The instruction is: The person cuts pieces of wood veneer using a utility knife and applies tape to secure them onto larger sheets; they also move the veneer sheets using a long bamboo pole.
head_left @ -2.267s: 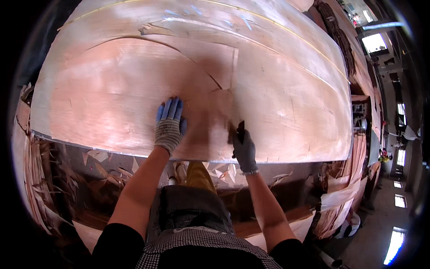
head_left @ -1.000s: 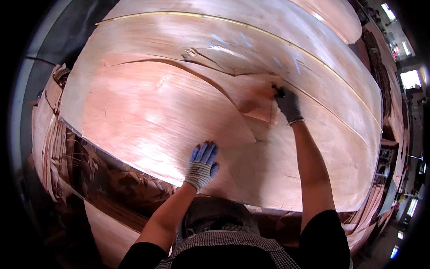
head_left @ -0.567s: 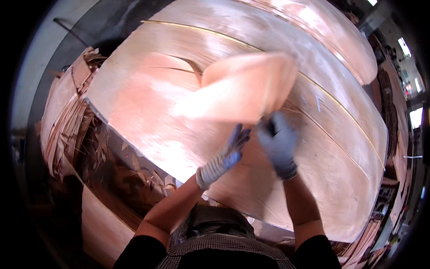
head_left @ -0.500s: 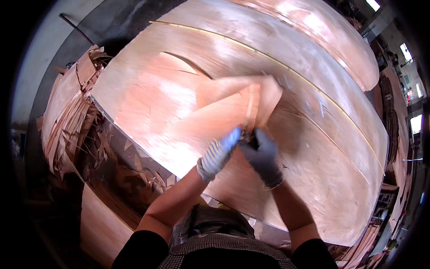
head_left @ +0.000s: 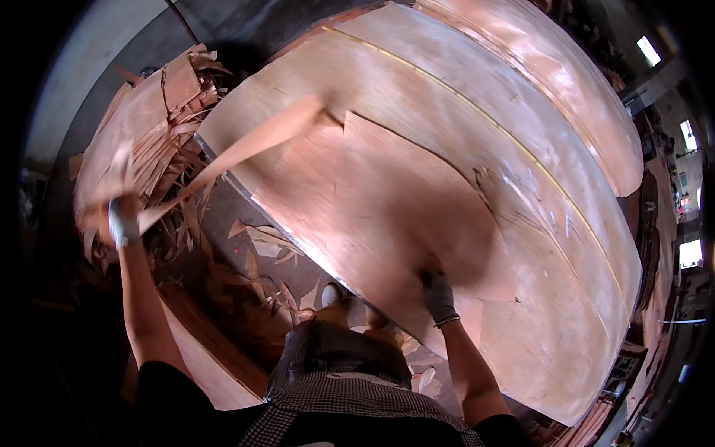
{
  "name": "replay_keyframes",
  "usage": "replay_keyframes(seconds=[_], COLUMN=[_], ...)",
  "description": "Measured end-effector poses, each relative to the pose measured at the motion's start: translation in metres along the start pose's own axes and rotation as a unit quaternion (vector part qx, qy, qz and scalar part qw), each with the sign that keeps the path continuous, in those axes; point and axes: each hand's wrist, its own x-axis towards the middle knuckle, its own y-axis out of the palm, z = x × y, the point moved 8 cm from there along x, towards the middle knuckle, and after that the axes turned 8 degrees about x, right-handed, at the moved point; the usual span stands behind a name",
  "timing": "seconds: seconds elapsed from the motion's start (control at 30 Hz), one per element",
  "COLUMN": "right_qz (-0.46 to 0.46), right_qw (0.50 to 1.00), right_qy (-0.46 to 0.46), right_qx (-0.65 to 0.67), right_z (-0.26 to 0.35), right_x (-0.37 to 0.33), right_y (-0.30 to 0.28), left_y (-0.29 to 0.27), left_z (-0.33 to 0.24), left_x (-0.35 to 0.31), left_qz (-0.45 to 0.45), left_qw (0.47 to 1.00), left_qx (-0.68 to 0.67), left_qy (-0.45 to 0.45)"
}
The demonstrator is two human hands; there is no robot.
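My left hand (head_left: 125, 222), in a pale glove, is stretched far out to the left past the table edge. Its fingers are blurred but closed on a long strip of wood veneer (head_left: 257, 141), which trails back over the table's far left part. In a dark grey glove, my right hand (head_left: 438, 294) is low over a large reddish veneer sheet (head_left: 417, 171) near the table's front edge. Its fingers look curled, and whatever they hold is hidden. The sheet lies flat on a broader pale wood stack (head_left: 551, 328).
A heap of torn veneer scraps (head_left: 167, 112) stands left of the table. More scraps (head_left: 268, 242) litter the floor by my feet. A thin yellow strip (head_left: 447, 78) runs lengthwise across the pale wood. Beyond it lies another wood stack (head_left: 551, 74).
My hands were together over the sheet and are now far apart. The left has swung out left with the veneer strip; the right has moved slightly down. The view has shifted.
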Motion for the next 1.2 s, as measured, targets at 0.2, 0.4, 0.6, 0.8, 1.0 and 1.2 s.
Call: replay_keyframes(seconds=[0.2,0.4,0.6,0.8,1.0,1.2], right_qz=[0.001,0.008,-0.074,-0.064,-0.066,-0.096], right_qw=[1.0,1.0,0.994,0.991,0.967,0.967], right_qy=[0.011,0.004,-0.075,-0.067,-0.12,-0.105], right_qx=[0.007,-0.005,-0.003,-0.092,-0.216,-0.21], right_z=[-0.036,-0.021,-0.002,0.045,0.134,0.133], right_x=[-0.009,-0.006,-0.019,-0.016,-0.003,0.0], right_y=[-0.012,-0.006,-0.009,-0.004,0.112,0.139], left_y=[-0.01,-0.111,-0.154,-0.247,-0.355,-0.341], left_z=[-0.108,-0.259,-0.316,-0.32,-0.37,-0.446], left_x=[-0.252,-0.4,-0.273,-0.218,-0.186,-0.205], left_qz=[0.257,0.499,0.454,0.42,0.346,0.235], left_qw=[0.09,0.18,0.505,0.642,0.569,0.558], left_qx=[-0.95,-0.768,-0.73,-0.611,-0.701,-0.706], left_qy=[-0.149,-0.359,-0.075,0.197,0.255,0.367])
